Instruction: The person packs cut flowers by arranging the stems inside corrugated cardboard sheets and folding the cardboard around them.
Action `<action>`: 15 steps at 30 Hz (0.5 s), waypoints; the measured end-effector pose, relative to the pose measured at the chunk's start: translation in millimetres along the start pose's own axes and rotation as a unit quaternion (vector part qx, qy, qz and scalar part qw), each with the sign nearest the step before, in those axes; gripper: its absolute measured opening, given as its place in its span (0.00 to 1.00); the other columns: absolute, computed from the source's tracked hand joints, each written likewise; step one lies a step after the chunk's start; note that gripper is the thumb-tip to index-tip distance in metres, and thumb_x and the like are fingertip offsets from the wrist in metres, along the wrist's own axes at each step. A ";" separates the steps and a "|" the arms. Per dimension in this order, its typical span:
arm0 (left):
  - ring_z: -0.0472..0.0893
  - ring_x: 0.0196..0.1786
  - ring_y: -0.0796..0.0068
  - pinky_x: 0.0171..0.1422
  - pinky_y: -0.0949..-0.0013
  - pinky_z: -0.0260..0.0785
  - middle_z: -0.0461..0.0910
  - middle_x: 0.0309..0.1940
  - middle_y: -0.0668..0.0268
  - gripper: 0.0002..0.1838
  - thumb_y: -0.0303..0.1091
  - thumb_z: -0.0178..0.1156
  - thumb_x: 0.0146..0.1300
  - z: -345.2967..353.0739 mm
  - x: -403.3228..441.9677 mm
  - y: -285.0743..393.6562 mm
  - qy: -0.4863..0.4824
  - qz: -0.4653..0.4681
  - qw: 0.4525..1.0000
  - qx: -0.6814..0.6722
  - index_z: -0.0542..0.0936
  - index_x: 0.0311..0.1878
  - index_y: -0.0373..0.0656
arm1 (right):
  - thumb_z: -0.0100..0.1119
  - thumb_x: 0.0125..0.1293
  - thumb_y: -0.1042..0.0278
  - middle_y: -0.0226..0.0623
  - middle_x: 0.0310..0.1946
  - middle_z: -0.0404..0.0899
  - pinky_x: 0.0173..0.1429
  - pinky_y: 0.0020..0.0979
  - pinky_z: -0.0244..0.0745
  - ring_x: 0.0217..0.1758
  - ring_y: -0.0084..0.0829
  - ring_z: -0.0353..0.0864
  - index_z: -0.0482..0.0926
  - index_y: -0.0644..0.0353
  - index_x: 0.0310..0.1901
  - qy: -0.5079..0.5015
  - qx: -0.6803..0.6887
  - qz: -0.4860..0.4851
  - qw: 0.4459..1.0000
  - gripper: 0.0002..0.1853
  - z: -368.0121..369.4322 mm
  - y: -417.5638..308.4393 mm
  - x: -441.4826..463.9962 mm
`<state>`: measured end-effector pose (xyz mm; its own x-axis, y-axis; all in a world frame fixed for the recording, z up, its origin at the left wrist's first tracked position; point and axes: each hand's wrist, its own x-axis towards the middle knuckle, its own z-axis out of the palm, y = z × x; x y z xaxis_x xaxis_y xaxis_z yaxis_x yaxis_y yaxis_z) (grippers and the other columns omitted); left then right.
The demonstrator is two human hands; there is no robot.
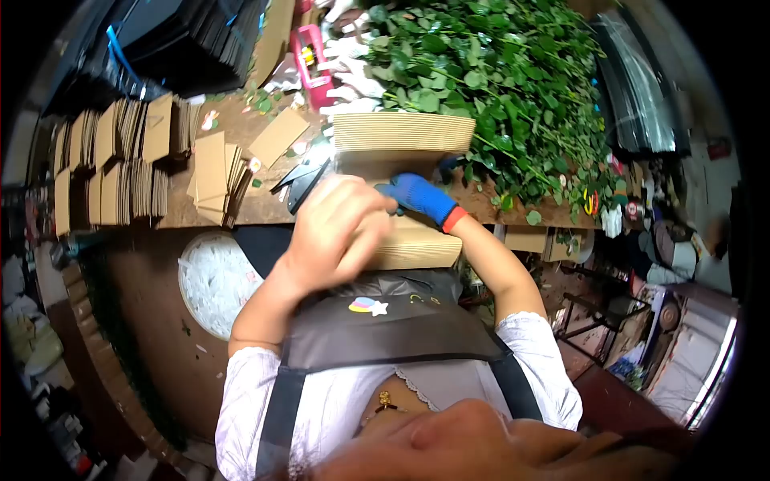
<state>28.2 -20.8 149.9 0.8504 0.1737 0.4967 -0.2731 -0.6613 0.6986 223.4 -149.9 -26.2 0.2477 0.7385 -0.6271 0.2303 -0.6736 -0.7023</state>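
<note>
My left hand (341, 228) is bare, slightly blurred, and raised in front of me with its fingers curled in. Anything pinched between its fingertips is too small to make out. Close on its right, my right hand (423, 199) wears a blue knit glove with a red cuff. Its fingers are bent, and what they hold is hidden. A corrugated cardboard sheet (401, 132) stands up just beyond the glove, and a nearer corrugated cardboard piece (421, 250) lies below the hands against my dark apron (401, 333). A black tool (303, 183) lies behind my left hand.
Leafy green stems (489, 72) are heaped at the table's back right. Cardboard pieces (212, 176) lie at left, beside several stacks (128, 192). A pink tape dispenser (313, 68) sits at the back. A round white container (215, 280) stands below the table edge.
</note>
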 end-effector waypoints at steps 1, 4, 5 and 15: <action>0.81 0.47 0.54 0.55 0.57 0.76 0.82 0.36 0.60 0.17 0.30 0.65 0.58 12.4 -5.1 -19.1 -0.106 -0.049 0.988 0.097 0.81 0.52 0.40 | 0.57 0.71 0.46 0.40 0.22 0.86 0.35 0.33 0.81 0.23 0.29 0.85 0.84 0.68 0.30 -0.004 0.004 0.004 1.000 0.28 1.3 -0.1 0.2; 0.83 0.41 0.48 0.46 0.54 0.77 0.82 0.37 0.53 0.11 0.27 0.62 0.58 56.8 -45.1 -97.9 -0.234 -0.061 0.956 0.166 0.82 0.45 0.37 | 0.55 0.71 0.45 0.39 0.23 0.87 0.37 0.34 0.81 0.23 0.31 0.86 0.86 0.67 0.28 -0.021 -0.001 0.005 1.000 0.29 2.9 12.6 11.4; 0.83 0.40 0.46 0.45 0.51 0.77 0.83 0.37 0.52 0.09 0.27 0.62 0.58 72.2 -56.4 -124.4 -0.242 -0.072 0.950 0.185 0.82 0.42 0.37 | 0.55 0.71 0.44 0.39 0.23 0.87 0.37 0.34 0.81 0.24 0.31 0.86 0.86 0.65 0.26 -0.033 -0.024 0.006 0.999 0.29 3.5 14.3 16.0; 0.81 0.49 0.54 0.56 0.56 0.76 0.81 0.39 0.58 0.18 0.39 0.75 0.44 87.8 -59.8 -133.7 -0.282 -0.002 0.940 0.193 0.85 0.36 0.38 | 0.55 0.66 0.41 0.55 0.39 0.85 0.51 0.46 0.79 0.41 0.50 0.86 0.87 0.63 0.35 -0.003 -0.261 -0.122 0.958 0.28 -30.7 -34.2 -47.3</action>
<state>53.3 -6.8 -18.5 0.9837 -0.1667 0.0670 -0.1795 -0.8955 0.4072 232.7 -162.7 37.7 0.1221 0.8747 -0.4690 0.7198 -0.4034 -0.5649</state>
